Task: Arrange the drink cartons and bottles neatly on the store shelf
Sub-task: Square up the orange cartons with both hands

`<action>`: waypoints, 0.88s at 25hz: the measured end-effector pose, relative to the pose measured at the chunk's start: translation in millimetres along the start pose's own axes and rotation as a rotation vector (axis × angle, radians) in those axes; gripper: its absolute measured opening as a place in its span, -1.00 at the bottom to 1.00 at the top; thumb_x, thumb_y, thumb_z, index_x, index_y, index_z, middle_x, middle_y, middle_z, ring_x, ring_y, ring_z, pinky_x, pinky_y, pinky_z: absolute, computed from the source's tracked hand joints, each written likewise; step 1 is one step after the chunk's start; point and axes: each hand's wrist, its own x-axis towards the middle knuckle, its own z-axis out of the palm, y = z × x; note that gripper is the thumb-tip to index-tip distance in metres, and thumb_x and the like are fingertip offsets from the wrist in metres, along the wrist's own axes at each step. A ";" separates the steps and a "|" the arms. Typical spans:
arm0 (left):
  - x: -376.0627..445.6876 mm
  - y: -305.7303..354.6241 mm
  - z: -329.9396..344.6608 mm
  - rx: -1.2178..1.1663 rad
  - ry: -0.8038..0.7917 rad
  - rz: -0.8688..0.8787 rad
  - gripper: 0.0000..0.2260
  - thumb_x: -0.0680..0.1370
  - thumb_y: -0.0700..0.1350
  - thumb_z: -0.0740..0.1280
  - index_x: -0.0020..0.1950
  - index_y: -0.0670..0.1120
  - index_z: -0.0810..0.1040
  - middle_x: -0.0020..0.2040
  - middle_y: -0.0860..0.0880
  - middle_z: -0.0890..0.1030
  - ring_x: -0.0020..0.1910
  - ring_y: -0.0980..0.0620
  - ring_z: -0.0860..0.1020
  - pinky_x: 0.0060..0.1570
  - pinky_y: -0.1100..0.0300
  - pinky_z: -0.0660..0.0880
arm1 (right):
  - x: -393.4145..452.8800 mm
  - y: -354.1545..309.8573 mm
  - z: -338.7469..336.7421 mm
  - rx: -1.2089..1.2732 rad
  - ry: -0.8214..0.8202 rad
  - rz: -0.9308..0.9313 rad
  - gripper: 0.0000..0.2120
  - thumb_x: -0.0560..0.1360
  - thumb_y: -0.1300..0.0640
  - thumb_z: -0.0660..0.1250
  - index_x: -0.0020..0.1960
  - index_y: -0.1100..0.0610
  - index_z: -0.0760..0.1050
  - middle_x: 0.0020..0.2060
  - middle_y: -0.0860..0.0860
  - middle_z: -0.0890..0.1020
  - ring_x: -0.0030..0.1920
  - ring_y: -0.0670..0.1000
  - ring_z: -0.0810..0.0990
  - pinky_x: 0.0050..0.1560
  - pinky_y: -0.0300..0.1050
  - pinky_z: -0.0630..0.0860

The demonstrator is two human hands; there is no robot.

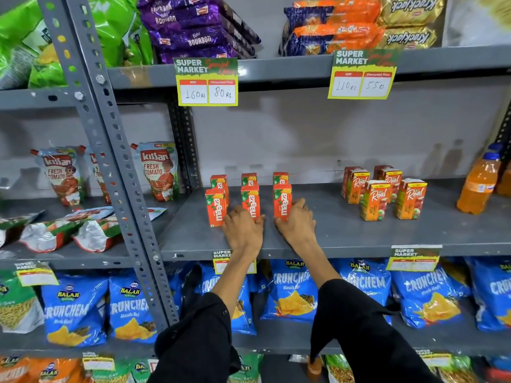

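On the grey shelf (345, 233), both forearms reach forward, palms down. Left hand (243, 230) rests at the middle front Maaza carton (250, 201), fingers loosely spread against it. Right hand (297, 222) curls around the right front carton (282, 201) (thumb underneath, grip uncertain). Real cartons (384, 192) stand well apart.

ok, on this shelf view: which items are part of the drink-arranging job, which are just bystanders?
Job items:
- Maaza cartons, six, in two rows
- Real cartons, loose cluster
- orange bottles at far right
- left hand and right hand, both at the front Maaza cartons

Bystanders:
- Kissan pouches
- Crunchem bags
- Bourbon packs
- price tags
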 end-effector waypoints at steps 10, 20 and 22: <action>-111.8 107.9 16.4 -0.051 0.255 0.258 -0.57 0.53 0.04 0.39 0.30 -0.12 0.39 0.16 -0.16 0.57 0.10 -0.21 0.57 -0.05 -0.08 0.53 | -0.3 115.9 -124.0 0.217 0.232 -0.205 -0.81 0.52 0.12 0.36 0.09 0.16 0.50 -0.06 0.09 0.65 -0.04 0.06 0.63 0.00 -0.05 0.56; -129.8 271.6 93.0 -0.404 -0.035 0.012 -0.54 0.47 -0.03 0.49 0.23 -0.14 0.38 0.17 -0.16 0.55 0.17 -0.20 0.54 -0.01 -0.07 0.50 | 60.8 234.2 -227.2 0.150 0.215 0.020 -0.43 0.38 0.01 0.51 0.23 0.26 0.37 0.16 0.23 0.51 0.20 0.24 0.47 0.17 0.12 0.45; -121.9 280.2 107.1 -0.336 -0.073 -0.013 -0.45 0.43 0.00 0.54 0.23 -0.19 0.34 0.17 -0.20 0.54 0.16 -0.24 0.54 0.02 -0.10 0.52 | 70.6 237.9 -222.6 0.063 0.093 0.073 -0.22 0.33 -0.10 0.54 0.30 0.35 0.30 0.24 0.29 0.47 0.28 0.28 0.43 0.25 0.14 0.40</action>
